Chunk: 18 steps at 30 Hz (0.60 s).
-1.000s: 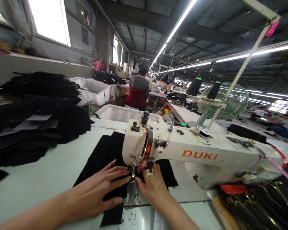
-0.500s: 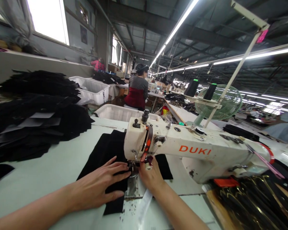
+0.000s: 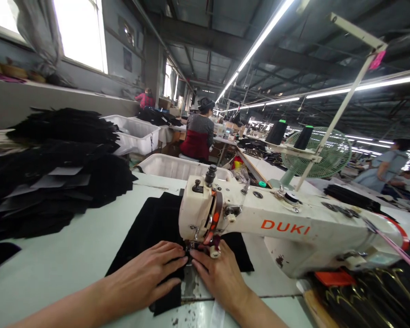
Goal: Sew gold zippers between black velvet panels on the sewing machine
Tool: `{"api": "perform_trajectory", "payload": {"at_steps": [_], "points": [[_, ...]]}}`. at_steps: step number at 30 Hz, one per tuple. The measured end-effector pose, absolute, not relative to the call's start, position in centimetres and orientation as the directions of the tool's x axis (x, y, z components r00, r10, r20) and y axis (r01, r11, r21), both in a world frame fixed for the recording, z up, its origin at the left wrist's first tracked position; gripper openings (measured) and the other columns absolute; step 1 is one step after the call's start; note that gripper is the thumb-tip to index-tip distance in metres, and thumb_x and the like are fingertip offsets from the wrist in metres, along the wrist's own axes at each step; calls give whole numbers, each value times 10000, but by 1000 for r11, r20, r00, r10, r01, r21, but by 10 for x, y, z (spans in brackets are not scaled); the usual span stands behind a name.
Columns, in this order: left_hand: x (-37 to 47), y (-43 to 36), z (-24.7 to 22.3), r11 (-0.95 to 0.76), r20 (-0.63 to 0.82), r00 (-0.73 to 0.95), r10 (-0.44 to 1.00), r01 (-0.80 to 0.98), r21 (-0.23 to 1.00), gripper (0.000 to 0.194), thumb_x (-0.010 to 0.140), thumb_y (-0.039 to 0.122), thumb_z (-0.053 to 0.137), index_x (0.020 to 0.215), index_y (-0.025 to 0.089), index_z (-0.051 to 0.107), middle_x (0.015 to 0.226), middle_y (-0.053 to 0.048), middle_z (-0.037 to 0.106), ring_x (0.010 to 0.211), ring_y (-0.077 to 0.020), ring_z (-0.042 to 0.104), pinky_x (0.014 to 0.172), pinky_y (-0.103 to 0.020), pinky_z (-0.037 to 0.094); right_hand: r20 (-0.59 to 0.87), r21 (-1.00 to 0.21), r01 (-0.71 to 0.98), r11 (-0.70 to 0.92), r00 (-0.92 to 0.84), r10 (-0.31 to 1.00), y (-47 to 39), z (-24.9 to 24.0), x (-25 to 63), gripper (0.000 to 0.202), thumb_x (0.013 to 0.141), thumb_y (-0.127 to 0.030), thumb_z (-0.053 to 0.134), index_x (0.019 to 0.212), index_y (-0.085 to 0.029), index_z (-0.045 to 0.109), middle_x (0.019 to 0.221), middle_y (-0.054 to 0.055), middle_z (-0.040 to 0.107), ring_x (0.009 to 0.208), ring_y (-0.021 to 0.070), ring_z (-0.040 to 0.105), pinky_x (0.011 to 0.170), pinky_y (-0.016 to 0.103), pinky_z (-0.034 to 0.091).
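A piece of black fabric (image 3: pixel 141 228) lies on the pale green table under the head of a white sewing machine (image 3: pixel 253 221). My left hand (image 3: pixel 153 273) rests on the fabric with its fingers stretched out, left of the needle area. Close by on the right, my right hand (image 3: pixel 222 273) has its thumb and forefinger drawn together at the presser foot (image 3: pixel 190 248). What sits between those fingers is hidden. More black fabric (image 3: pixel 241 248) shows behind the machine arm. A pale strip (image 3: pixel 218 315) hangs beneath my right wrist.
Stacked black fabric pieces (image 3: pixel 58 182) cover the table's left. White plastic bins (image 3: pixel 181 165) stand beyond the machine. Thread cones (image 3: pixel 276 133) and a green fan (image 3: pixel 331 150) rise behind it. Black gold-edged pieces (image 3: pixel 372 296) lie at right. Co-workers (image 3: pixel 197 132) sit farther off.
My right hand has turned, its thumb and forefinger now closer to the needle area. My left hand stays flat on the fabric. The whole view has shifted slightly.
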<state>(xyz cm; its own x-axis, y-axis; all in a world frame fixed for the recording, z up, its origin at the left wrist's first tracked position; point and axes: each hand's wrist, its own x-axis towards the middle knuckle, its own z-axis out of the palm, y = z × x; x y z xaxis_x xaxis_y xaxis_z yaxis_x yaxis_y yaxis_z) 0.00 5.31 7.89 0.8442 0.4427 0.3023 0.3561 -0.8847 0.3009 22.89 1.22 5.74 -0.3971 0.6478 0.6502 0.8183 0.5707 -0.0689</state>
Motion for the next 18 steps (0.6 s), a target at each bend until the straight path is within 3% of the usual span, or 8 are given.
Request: {"api": "perform_trajectory", "payload": {"at_steps": [4, 9, 14, 18], "points": [[4, 55, 73, -858, 327, 810, 486, 371, 356, 371, 936, 132, 517, 1258, 225, 677, 1215, -63, 711, 1151, -236, 647, 1033, -359, 514, 626, -20, 815, 580, -442, 643, 20, 52, 225, 150, 822, -105, 740, 900, -223, 693, 893, 18, 721, 860, 208, 649, 771, 310, 512], [2, 59, 71, -808, 336, 763, 553, 392, 440, 318, 1014, 218, 463, 1232, 236, 694, 1155, -43, 738, 1134, -189, 660, 1001, -287, 532, 595, -13, 797, 604, -480, 645, 22, 52, 224, 119, 866, -103, 691, 840, -214, 658, 860, 2, 729, 868, 192, 657, 807, 306, 511], [0, 61, 70, -795, 333, 759, 560, 377, 476, 312, 1018, 233, 468, 1220, 233, 705, 1178, -39, 730, 1152, -193, 654, 1006, -292, 533, 592, -14, 796, 606, -482, 647, 23, 52, 226, 140, 901, -120, 652, 804, -220, 644, 866, -2, 724, 881, 190, 654, 804, 317, 502], [1, 61, 71, -776, 321, 754, 573, 373, 508, 305, 1016, 248, 482, 1219, 235, 709, 1182, -33, 728, 1156, -194, 651, 1015, -288, 526, 599, -14, 805, 593, -468, 649, 22, 48, 228, 69, 891, -142, 683, 886, -208, 664, 900, 14, 723, 865, 201, 652, 791, 334, 500]]}}
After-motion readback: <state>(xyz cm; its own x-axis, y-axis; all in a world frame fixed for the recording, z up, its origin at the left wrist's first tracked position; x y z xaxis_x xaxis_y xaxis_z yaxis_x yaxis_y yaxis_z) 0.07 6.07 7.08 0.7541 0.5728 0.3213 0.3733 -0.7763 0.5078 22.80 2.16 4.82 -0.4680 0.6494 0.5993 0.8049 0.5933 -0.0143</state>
